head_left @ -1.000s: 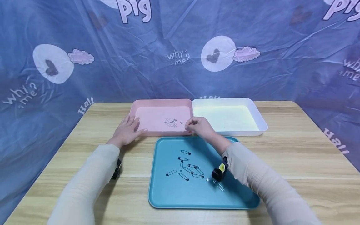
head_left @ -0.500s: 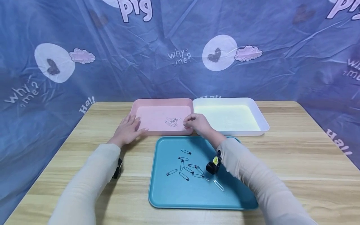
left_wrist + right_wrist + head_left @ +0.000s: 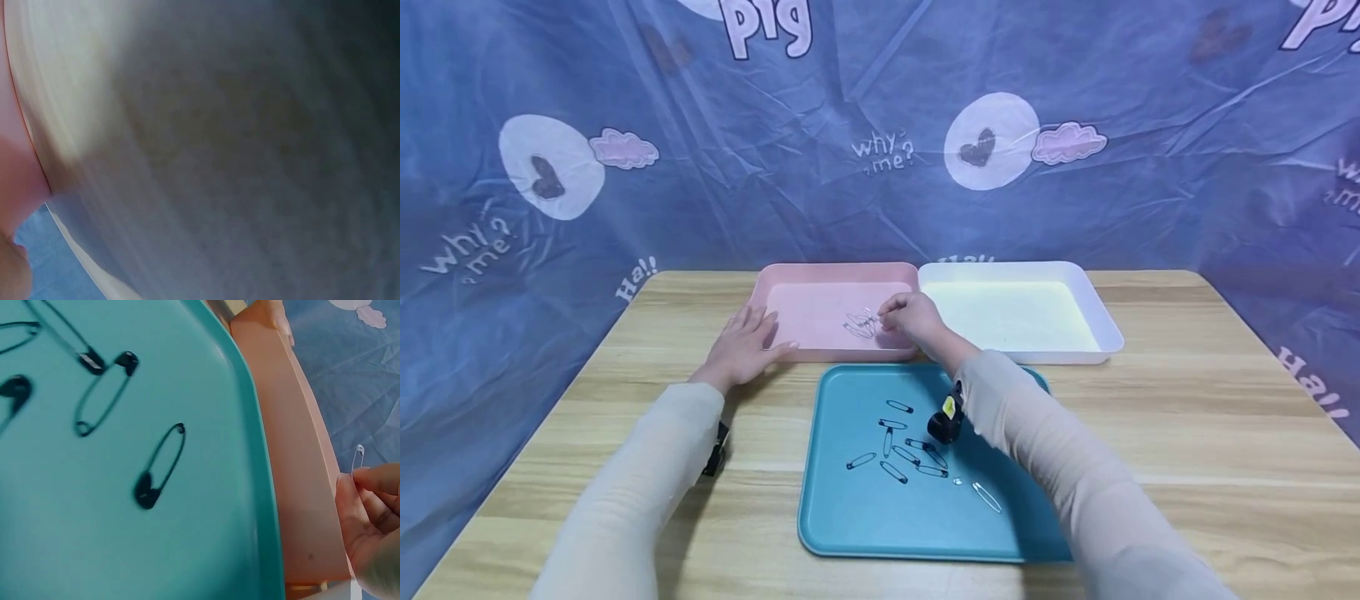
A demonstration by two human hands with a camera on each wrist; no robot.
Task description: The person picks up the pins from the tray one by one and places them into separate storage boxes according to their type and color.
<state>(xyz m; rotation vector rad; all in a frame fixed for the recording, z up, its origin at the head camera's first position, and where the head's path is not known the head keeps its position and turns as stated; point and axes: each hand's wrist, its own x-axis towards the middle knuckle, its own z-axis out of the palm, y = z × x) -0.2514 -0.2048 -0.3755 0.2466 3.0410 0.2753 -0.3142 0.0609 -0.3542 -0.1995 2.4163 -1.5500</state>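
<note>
My right hand (image 3: 913,321) is over the right part of the pink tray (image 3: 820,355). Between its thumb and forefinger it pinches a silver safety pin (image 3: 358,457), whose head sticks up past the fingertips in the right wrist view. Close beside those fingertips, a small pile of silver safety pins (image 3: 857,327) lies on the pink tray's floor. My left hand (image 3: 741,346), fingers spread, rests at that tray's front left corner. On the teal tray (image 3: 880,529) nearer me lie several black safety pins (image 3: 161,465) and a silver one (image 3: 987,497).
A white tray (image 3: 1015,356) stands right against the pink one. All three trays are on a wooden table (image 3: 1180,433), with a blue printed cloth (image 3: 775,192) hanging behind. My right forearm crosses over the teal tray.
My right hand has moved from the pink tray's front right edge inward and left, toward the pile, with the safety pin still pinched. The left hand has stayed in place.
</note>
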